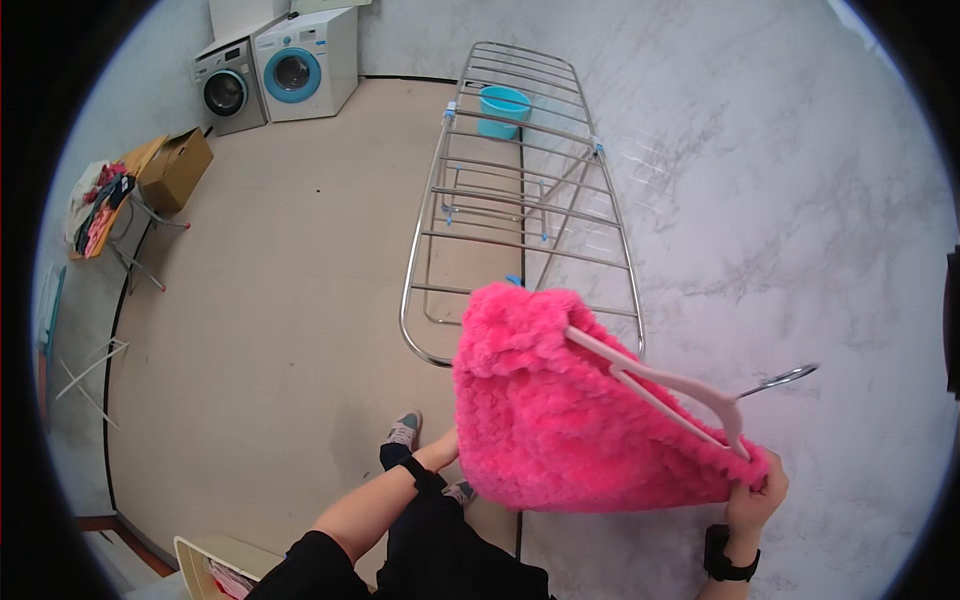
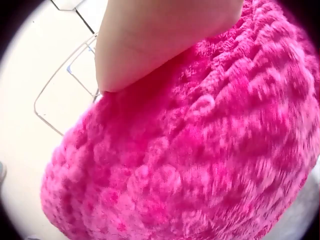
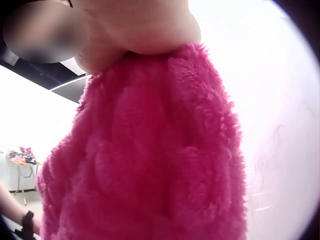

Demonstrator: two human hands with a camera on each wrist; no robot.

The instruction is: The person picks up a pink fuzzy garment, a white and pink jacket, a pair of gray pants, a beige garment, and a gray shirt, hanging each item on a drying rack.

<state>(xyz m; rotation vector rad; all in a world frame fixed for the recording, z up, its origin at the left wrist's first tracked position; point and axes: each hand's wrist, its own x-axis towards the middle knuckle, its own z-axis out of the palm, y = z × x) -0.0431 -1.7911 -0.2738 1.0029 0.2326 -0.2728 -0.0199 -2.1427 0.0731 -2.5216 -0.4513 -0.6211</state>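
A fluffy pink garment [image 1: 560, 420] is spread in front of the body, with a pale pink hanger [image 1: 700, 385] partly inside it and its metal hook pointing right. The right hand [image 1: 760, 492] pinches the garment's right corner beside the hanger's end. At the garment's lower left edge, the left hand [image 1: 442, 452] reaches behind the fabric, its fingers hidden. Pink fleece [image 2: 190, 150] fills much of the left wrist view below the left hand [image 2: 160, 40]. In the right wrist view, the right hand [image 3: 140, 25] is at the top of the fleece [image 3: 150, 145].
A metal drying rack [image 1: 530, 243] stands just beyond the garment, a blue bucket [image 1: 503, 108] behind it. Two washing machines [image 1: 335, 70] stand at the back left. Clothes [image 1: 100, 205] lie on a small table, beside a cardboard box [image 1: 178, 172]. A cream basket [image 1: 190, 565] is at lower left.
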